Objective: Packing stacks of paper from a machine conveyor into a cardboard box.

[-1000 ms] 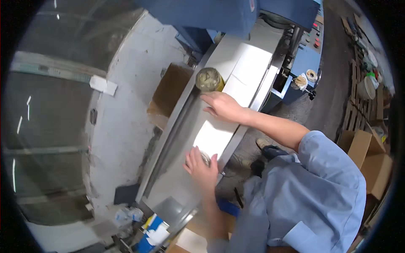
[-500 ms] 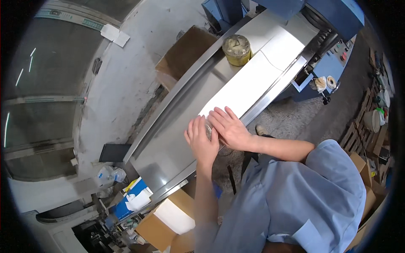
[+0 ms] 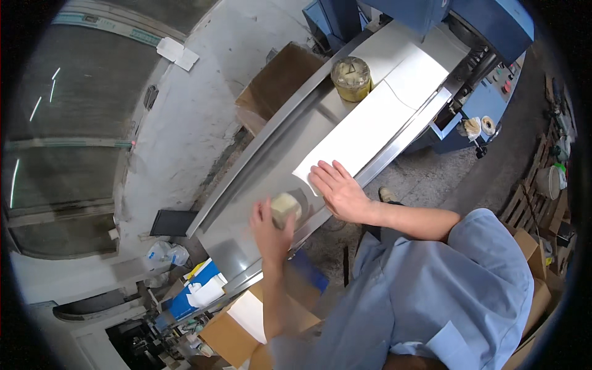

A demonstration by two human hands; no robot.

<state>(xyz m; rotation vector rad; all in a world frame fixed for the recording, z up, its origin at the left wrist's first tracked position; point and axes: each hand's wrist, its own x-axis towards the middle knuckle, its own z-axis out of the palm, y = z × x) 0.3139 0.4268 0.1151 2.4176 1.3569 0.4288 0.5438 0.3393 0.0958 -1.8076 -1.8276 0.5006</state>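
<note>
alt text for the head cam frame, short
A person in a blue shirt presses the right hand flat on the near end of a long white sheet on a metal machine table, while the left hand grips a small pale object. A lidded yellowish jar stands farther along.

Left hand (image 3: 270,227) motion-blurred, fingers covering most of a pale round object (image 3: 285,208) of unclear kind; near corner of white sheet (image 3: 370,126) hidden under right hand (image 3: 339,192); blue machine (image 3: 487,37) behind sheet cut by frame rim.
</note>
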